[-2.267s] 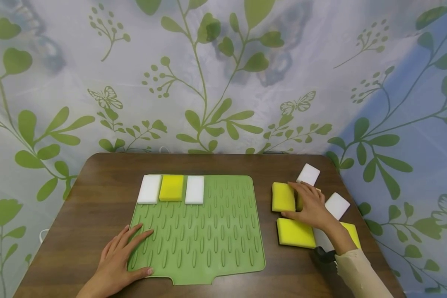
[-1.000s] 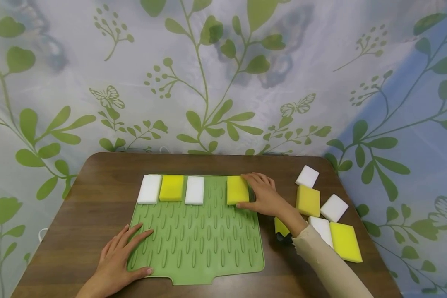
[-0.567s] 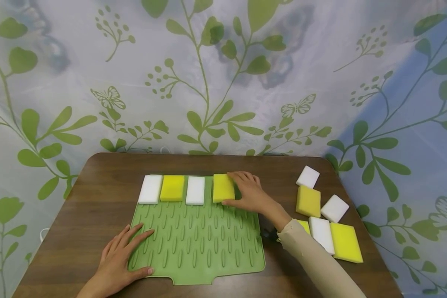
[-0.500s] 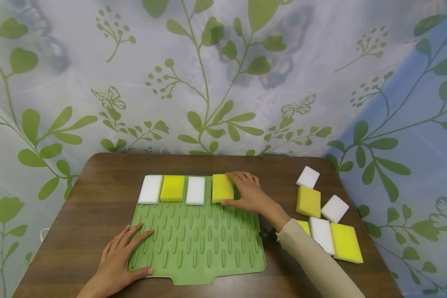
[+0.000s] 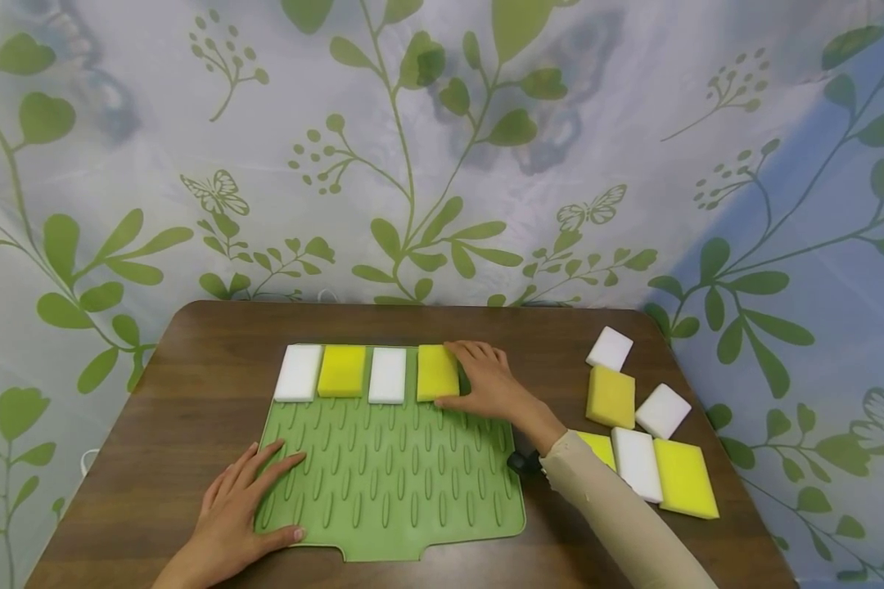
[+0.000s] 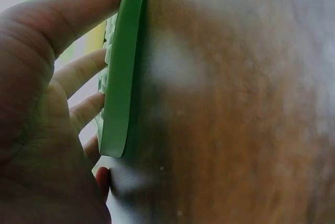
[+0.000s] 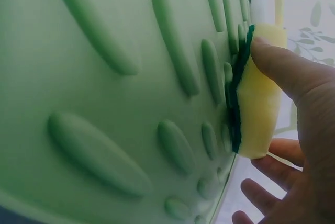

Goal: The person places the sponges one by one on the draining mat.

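Note:
My right hand [image 5: 489, 388] pinches a yellow sponge [image 5: 437, 374] between thumb and fingers at the back of the green ridged mat [image 5: 383, 483]. The right wrist view shows a dark green scouring layer [image 7: 239, 93] on its underside, facing the mat. Left of it, in a row along the mat's back edge, lie a white sponge [image 5: 388, 376], a yellow sponge [image 5: 341, 372] and another white sponge [image 5: 299, 373], with narrow gaps between. My left hand [image 5: 236, 507] rests with spread fingers on the mat's front left corner; its thumb touches the mat's edge [image 6: 123, 77] in the left wrist view.
On the right of the brown wooden table [image 5: 147, 425] lie loose white sponges [image 5: 637, 464] and yellow sponges [image 5: 687, 478]. My right sleeve [image 5: 604, 499] partly covers one yellow sponge [image 5: 595, 446]. A patterned cloth [image 5: 442, 164] hangs behind the table.
My right hand has taken the yellow sponge from the group on the right and brought it left onto the mat's back row, lately shifting slightly closer to the white one. My left hand stays put.

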The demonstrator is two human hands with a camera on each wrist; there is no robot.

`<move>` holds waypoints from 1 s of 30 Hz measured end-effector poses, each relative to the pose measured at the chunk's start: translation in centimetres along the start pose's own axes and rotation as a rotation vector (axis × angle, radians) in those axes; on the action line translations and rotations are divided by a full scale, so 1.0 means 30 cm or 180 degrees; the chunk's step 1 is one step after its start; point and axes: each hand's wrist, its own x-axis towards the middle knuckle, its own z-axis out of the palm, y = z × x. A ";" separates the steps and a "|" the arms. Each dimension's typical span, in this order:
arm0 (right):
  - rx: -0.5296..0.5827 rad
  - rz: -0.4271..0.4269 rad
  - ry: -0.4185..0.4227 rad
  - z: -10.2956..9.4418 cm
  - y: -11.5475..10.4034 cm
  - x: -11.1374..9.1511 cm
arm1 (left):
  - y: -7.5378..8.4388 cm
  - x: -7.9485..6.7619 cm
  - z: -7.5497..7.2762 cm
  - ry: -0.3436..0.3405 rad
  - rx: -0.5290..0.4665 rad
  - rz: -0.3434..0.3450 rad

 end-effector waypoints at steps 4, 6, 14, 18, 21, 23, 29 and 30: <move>0.0024 -0.0002 0.0005 0.007 0.000 0.002 | -0.002 0.000 0.002 0.0009 0.0020 0.0011; 0.0052 -0.0009 0.0010 0.009 -0.001 0.002 | -0.002 0.000 0.002 0.0011 0.0028 0.0011; 0.0071 -0.0026 0.0036 0.016 0.003 0.001 | -0.003 0.003 0.004 0.0006 0.0043 -0.0011; 0.0080 -0.0023 0.0048 0.015 0.003 -0.001 | -0.004 0.004 0.006 0.0006 0.0034 -0.0005; 0.0092 -0.0036 0.0054 0.013 0.002 -0.003 | -0.003 0.006 0.007 0.0005 0.0032 -0.0004; 0.0116 -0.0038 0.0050 0.010 0.000 -0.007 | -0.002 0.006 0.007 -0.0003 0.0027 -0.0008; 0.0154 -0.0059 0.0077 -0.003 0.006 -0.024 | 0.003 0.002 0.004 -0.0024 0.0015 -0.0033; 0.0156 -0.0065 0.0089 -0.007 0.009 -0.028 | 0.003 0.002 0.004 -0.0019 0.0022 -0.0033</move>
